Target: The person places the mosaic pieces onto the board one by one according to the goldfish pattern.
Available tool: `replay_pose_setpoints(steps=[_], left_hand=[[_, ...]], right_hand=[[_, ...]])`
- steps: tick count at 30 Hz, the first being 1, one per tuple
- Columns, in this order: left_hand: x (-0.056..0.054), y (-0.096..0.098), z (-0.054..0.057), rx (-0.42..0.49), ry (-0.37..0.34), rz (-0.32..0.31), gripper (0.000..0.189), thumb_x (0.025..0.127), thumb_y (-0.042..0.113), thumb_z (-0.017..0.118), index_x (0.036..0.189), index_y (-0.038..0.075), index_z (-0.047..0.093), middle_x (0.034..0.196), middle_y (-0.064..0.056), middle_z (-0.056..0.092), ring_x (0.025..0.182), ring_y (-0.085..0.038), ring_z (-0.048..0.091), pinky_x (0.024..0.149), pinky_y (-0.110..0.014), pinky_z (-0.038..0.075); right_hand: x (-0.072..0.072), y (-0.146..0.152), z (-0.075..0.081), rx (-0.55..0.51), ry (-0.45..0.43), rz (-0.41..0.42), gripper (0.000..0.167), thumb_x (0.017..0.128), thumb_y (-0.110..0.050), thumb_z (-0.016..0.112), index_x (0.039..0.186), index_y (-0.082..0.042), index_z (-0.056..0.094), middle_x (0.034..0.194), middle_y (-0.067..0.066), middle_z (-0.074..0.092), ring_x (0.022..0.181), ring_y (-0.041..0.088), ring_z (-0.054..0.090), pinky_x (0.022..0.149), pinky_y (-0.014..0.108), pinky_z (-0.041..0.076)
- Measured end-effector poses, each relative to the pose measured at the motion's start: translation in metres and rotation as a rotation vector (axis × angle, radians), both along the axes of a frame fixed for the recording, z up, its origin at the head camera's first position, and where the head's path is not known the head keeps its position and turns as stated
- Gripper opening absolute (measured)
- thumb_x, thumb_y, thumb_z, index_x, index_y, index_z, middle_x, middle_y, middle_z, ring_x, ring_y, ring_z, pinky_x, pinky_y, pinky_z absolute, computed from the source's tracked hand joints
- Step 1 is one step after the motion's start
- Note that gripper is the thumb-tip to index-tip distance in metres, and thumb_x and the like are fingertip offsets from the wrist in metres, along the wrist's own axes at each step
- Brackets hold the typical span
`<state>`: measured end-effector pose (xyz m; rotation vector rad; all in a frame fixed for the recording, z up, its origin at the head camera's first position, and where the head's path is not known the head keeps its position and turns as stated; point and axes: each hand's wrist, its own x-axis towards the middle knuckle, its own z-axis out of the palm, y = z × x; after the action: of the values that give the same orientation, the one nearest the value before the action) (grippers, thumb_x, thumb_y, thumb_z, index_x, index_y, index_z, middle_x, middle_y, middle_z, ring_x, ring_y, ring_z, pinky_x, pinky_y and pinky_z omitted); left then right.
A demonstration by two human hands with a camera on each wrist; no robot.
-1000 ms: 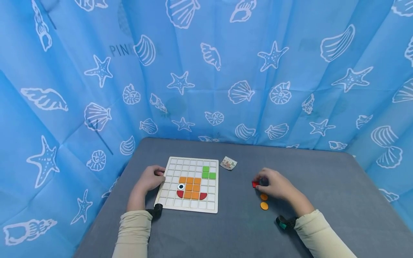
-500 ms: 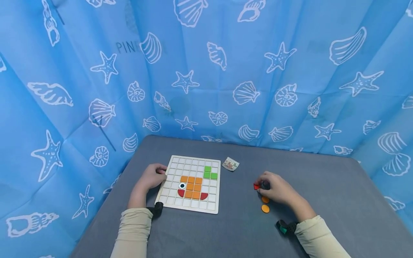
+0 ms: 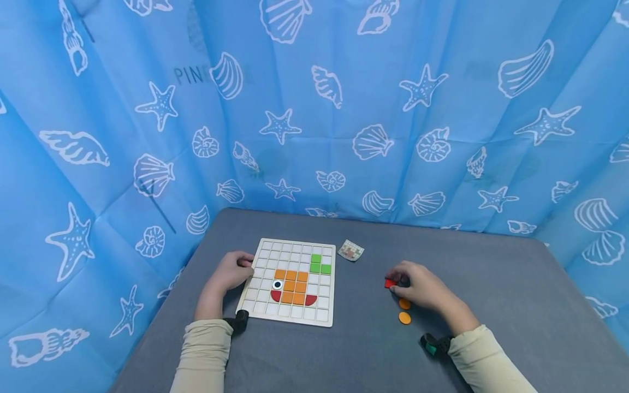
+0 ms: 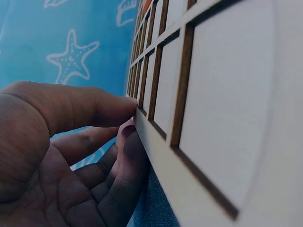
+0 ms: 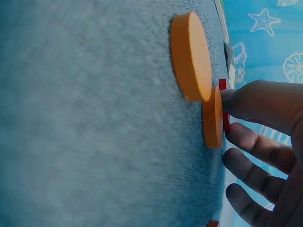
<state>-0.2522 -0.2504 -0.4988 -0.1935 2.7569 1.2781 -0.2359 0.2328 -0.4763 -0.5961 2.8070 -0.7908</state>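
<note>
A square board (image 3: 321, 315) with a grid of white cells lies on the left half of the table. Orange squares (image 3: 290, 285), green squares (image 3: 315, 267), a round eye piece (image 3: 277, 284) and red rounded pieces (image 3: 310, 299) are set in it. My left hand (image 3: 232, 274) pinches its left edge, thumb (image 4: 118, 109) on top and fingers beneath. To the right, my right hand (image 3: 417, 283) pinches a small red tile (image 3: 389, 283) low over the table between thumb and index finger; the remaining fingers are loosely bent. Two orange discs (image 3: 404, 317) lie just below that hand.
A small printed card (image 3: 351, 250) rests beyond the board's top right corner. Grey cloth (image 3: 363, 349) covers the table, and a blue shell-patterned curtain (image 3: 304, 164) hangs behind it. A corner of a reddish piece (image 5: 213, 223) shows at the bottom of the right wrist view.
The red tile has turned slightly in my right fingers, with the hand staying in nearly the same place. My left hand keeps its hold on the board; the head view shifted a little.
</note>
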Motion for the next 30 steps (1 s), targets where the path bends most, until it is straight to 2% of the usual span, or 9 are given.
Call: replay_pose_setpoints(steps=[7, 13, 21, 30], left_hand=[[0.000, 0.001, 0.001, 0.002, 0.002, -0.001, 0.041, 0.091, 0.003, 0.064, 0.131, -0.004, 0.067, 0.109, -0.017, 0.066, 0.094, -0.028, 0.061, 0.083, -0.043, 0.051], [0.000, 0.001, 0.002, -0.011, 0.002, 0.006, 0.041, 0.090, 0.004, 0.065, 0.131, -0.004, 0.069, 0.109, -0.017, 0.067, 0.095, -0.028, 0.062, 0.084, -0.043, 0.052], [0.002, 0.002, 0.005, -0.006, -0.003, 0.002, 0.041, 0.090, 0.004, 0.065, 0.130, -0.004, 0.069, 0.109, -0.017, 0.067, 0.095, -0.028, 0.061, 0.083, -0.043, 0.052], [0.000, 0.000, 0.003, 0.002, 0.001, 0.001, 0.041, 0.090, 0.003, 0.065, 0.130, -0.003, 0.069, 0.108, -0.017, 0.067, 0.094, -0.027, 0.062, 0.083, -0.041, 0.052]], right_hand=[[0.001, -0.002, 0.000, -0.005, 0.044, 0.020, 0.016, 0.098, -0.017, 0.075, 0.113, -0.010, 0.079, 0.098, -0.002, 0.066, 0.083, 0.009, 0.057, 0.070, 0.028, 0.050], [0.001, -0.005, -0.001, -0.002, 0.071, -0.001, 0.013, 0.103, -0.017, 0.069, 0.109, -0.012, 0.078, 0.094, -0.005, 0.065, 0.080, 0.009, 0.056, 0.070, 0.028, 0.049], [-0.003, -0.008, -0.003, -0.009, 0.109, 0.000, 0.012, 0.103, -0.017, 0.067, 0.106, -0.013, 0.078, 0.094, -0.004, 0.068, 0.081, 0.010, 0.057, 0.074, 0.031, 0.051], [-0.007, -0.020, 0.000, -0.013, 0.143, 0.000, 0.013, 0.104, -0.020, 0.067, 0.105, -0.014, 0.079, 0.098, -0.003, 0.073, 0.088, 0.010, 0.062, 0.082, 0.042, 0.056]])
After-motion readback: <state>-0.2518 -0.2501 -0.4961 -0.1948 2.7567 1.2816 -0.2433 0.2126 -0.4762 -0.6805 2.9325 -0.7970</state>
